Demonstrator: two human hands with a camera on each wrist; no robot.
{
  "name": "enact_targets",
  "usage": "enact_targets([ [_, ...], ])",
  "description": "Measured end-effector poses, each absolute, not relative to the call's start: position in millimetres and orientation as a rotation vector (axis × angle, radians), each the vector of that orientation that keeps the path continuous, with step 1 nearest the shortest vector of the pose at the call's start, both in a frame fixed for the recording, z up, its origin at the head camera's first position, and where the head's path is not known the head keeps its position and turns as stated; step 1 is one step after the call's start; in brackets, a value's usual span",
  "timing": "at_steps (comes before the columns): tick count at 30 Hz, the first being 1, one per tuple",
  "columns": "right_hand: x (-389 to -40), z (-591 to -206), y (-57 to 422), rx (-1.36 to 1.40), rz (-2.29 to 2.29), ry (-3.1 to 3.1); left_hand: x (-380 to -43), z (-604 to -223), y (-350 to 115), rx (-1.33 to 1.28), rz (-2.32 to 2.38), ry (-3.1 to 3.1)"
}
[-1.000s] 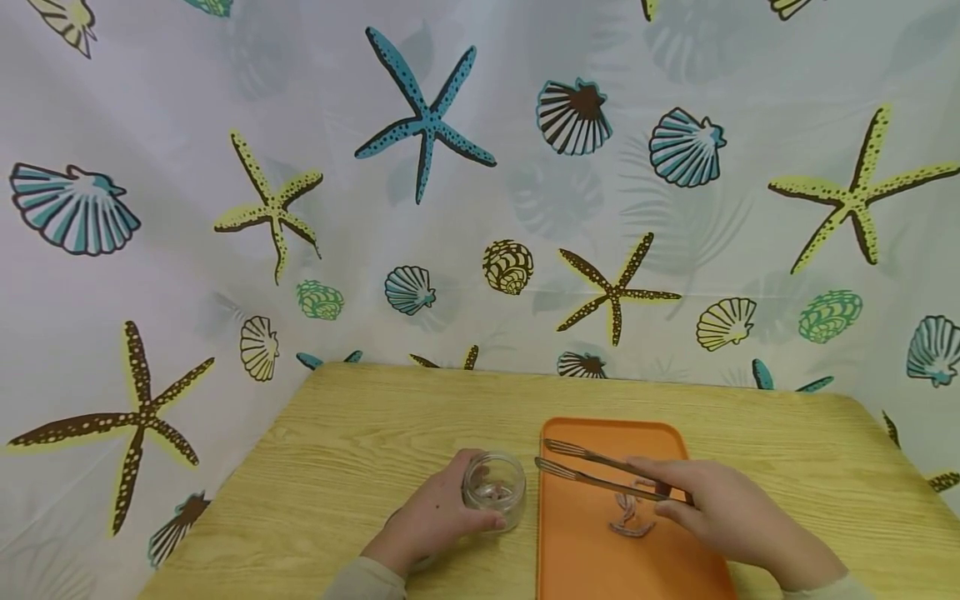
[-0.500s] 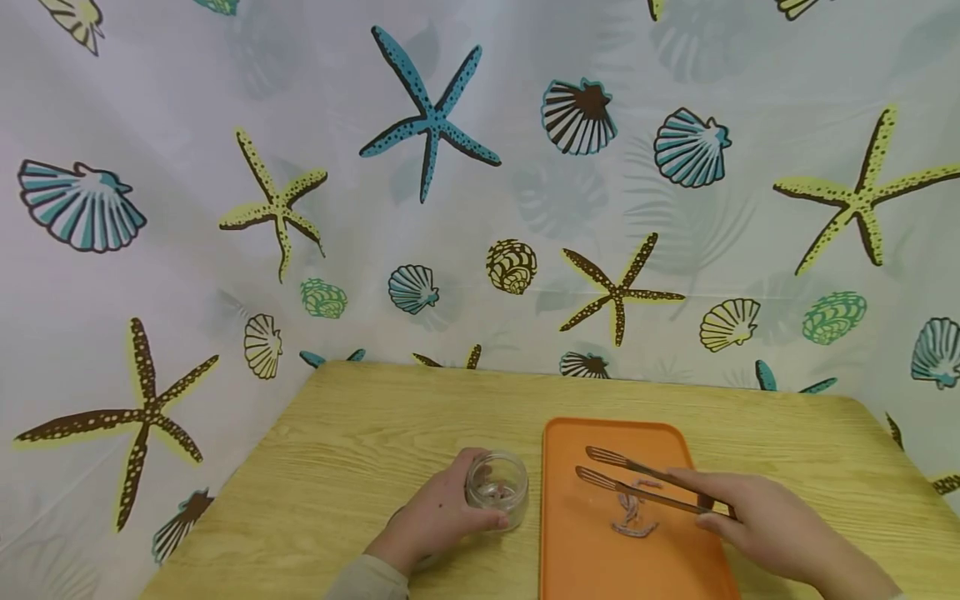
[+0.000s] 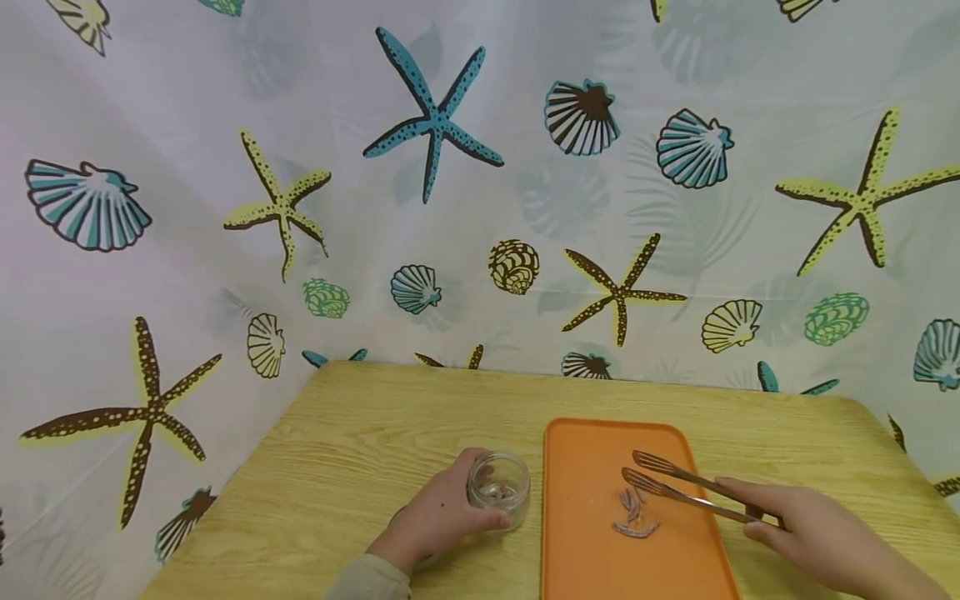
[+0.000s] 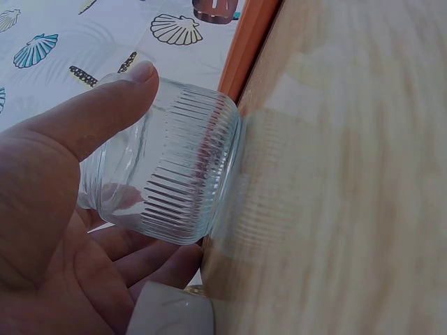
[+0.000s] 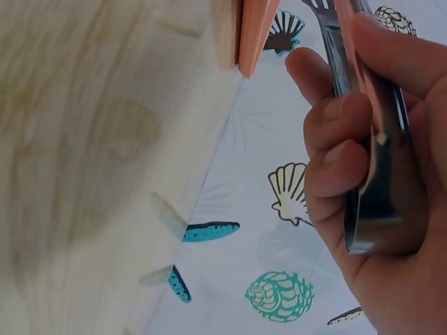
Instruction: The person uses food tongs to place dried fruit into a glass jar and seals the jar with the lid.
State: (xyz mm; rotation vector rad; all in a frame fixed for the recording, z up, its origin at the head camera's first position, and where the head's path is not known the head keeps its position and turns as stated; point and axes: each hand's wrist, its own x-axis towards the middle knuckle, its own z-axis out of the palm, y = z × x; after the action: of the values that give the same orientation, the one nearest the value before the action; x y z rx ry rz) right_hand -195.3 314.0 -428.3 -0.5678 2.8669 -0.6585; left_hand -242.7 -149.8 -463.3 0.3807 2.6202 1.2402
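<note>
My left hand (image 3: 442, 510) grips a small clear glass jar (image 3: 517, 510) that stands on the table, with no lid on it. The jar's ribbed wall (image 4: 181, 164) shows in the left wrist view between thumb and fingers. Small pinkish bits (image 3: 498, 492) appear inside, near the bottom. Metal tongs (image 3: 697, 500) are held in my right hand (image 3: 817, 529), their slotted ends spread apart with nothing between them. Those ends hang over an orange tray (image 3: 581, 467). Just below them, several thin purplish-brown strips (image 3: 636, 529) lie on the tray.
The wood-grain table (image 3: 375, 425) carries the tray just to the right of the jar. A white curtain (image 3: 465, 217) printed with starfish and shells surrounds the table at the back and sides.
My right hand has drawn the tongs rightward, from beside the jar back over the tray, with their ends apart. The left hand and jar stay in place.
</note>
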Motion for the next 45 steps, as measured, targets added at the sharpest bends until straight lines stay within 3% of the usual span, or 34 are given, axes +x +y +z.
enact_targets([
  [19,-201.9,-433.3,335.7,-0.385,-0.542,2.853,-244.0,-464.9,-151.2,0.393,1.246,2.619],
  [36,-197.9,-433.4,330.8,-0.385,-0.592,2.887,-243.9,-465.1,-151.9,0.412,1.252,2.621],
  [45,-194.6,-430.3,327.9,-0.517,-0.629,2.912,-243.1,-464.8,-151.1,0.397,1.235,2.636],
])
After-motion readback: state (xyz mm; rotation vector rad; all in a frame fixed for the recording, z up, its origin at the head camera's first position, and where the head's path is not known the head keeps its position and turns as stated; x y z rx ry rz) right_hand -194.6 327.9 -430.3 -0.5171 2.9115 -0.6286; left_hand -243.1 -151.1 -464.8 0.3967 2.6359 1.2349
